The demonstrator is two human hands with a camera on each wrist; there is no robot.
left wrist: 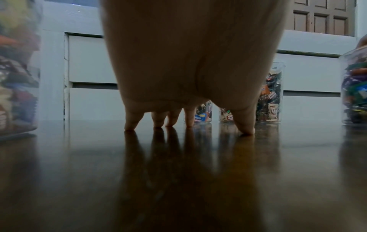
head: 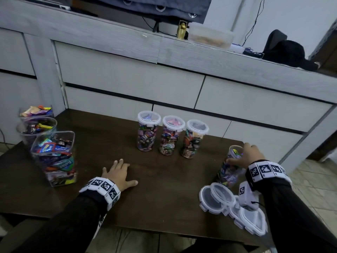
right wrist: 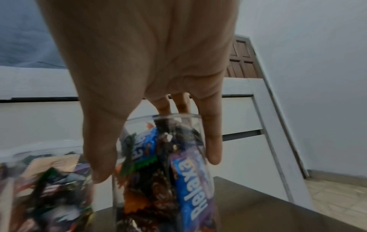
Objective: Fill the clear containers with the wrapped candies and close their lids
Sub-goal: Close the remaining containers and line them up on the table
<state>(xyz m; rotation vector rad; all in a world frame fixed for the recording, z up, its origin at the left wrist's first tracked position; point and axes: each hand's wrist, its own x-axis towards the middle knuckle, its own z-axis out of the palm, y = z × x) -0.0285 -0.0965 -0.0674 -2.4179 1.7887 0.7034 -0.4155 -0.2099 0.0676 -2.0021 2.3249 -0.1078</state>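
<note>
Three clear round containers (head: 149, 131) (head: 172, 137) (head: 196, 141) packed with wrapped candies stand in a row mid-table, lids on. A fourth clear container (head: 228, 174) (right wrist: 164, 196), lidless and full of candies, stands near the right edge. My right hand (head: 237, 157) (right wrist: 157, 168) grips its upper part, thumb on one side and fingers on the other. My left hand (head: 120, 170) (left wrist: 188, 128) rests spread on the dark table (head: 164, 179), fingertips (left wrist: 131, 125) touching the wood, holding nothing.
Loose clip lids (head: 217, 198) (head: 251, 221) lie at the front right corner by my right wrist. A square tub (head: 54, 157) and two round tubs (head: 36, 128) (head: 36, 111) of candies stand at the left. A white drawer unit (head: 127, 84) backs the table.
</note>
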